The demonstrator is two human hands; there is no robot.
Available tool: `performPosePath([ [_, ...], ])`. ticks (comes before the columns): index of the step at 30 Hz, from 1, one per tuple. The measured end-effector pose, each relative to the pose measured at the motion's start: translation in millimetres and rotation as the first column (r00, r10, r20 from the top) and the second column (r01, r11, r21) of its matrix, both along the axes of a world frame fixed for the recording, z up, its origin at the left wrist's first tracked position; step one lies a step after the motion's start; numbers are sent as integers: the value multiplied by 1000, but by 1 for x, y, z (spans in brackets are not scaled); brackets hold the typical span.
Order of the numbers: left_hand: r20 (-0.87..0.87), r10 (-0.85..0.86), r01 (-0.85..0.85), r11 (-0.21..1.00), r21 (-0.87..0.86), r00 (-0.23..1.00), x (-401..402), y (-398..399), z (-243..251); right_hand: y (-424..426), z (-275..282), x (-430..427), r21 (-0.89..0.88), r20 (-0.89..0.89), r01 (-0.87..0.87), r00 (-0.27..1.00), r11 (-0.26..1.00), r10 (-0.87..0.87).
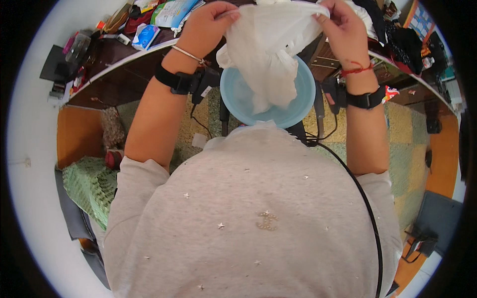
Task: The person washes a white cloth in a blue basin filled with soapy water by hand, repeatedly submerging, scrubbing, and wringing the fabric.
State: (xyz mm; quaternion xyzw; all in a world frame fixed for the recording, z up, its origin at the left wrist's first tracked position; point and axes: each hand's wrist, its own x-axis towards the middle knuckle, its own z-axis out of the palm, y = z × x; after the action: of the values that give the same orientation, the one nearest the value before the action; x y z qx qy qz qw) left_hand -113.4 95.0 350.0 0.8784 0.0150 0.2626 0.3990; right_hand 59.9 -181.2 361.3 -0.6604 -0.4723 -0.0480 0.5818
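A thin white cloth (pixel 268 48) is stretched by its upper edge between my two hands, at the top of the view. My left hand (pixel 208 26) pinches one corner between thumb and fingers. My right hand (pixel 343 28) grips the opposite corner the same way. The cloth's lower part hangs bunched over a round light-blue plastic basin (pixel 307 93) and reaches down into it. Whether the cloth touches the basin's bottom I cannot tell. Water seems to be in the basin, though the cloth hides much of its inside.
A dark wooden desk (pixel 123 80) curves across the far side, with a blue-and-white tissue pack (pixel 145 36) and packets on it. Dark clothing (pixel 404 46) lies at the right. A black cable (pixel 367 193) crosses my shirt. Green fabric (pixel 91 186) covers something at left.
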Motion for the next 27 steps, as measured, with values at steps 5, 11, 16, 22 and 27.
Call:
performPosePath([
  [5, -68, -4, 17, 981, 194, 998, 23, -2, 36, -10, 25, -8, -60, -65, 66, 995, 996, -70],
  [11, -407, 24, 194, 852, 487, 913, 37, -21, -36, -34, -80, 14, -423, 107, 179, 983, 888, -147],
  [16, -616, 214, 237, 790, 566, 758, 34, -54, -126, -43, -157, 2, -627, 26, -66, 994, 776, 105],
  [22, -457, 122, -30, 979, 204, 881, 25, -74, -146, -46, -148, -2, -704, 99, 25, 993, 710, 63],
  [27, -357, -13, -147, 897, -416, 934, 12, -93, -117, -36, -113, 1, -286, -197, -146, 976, 947, 91],
])
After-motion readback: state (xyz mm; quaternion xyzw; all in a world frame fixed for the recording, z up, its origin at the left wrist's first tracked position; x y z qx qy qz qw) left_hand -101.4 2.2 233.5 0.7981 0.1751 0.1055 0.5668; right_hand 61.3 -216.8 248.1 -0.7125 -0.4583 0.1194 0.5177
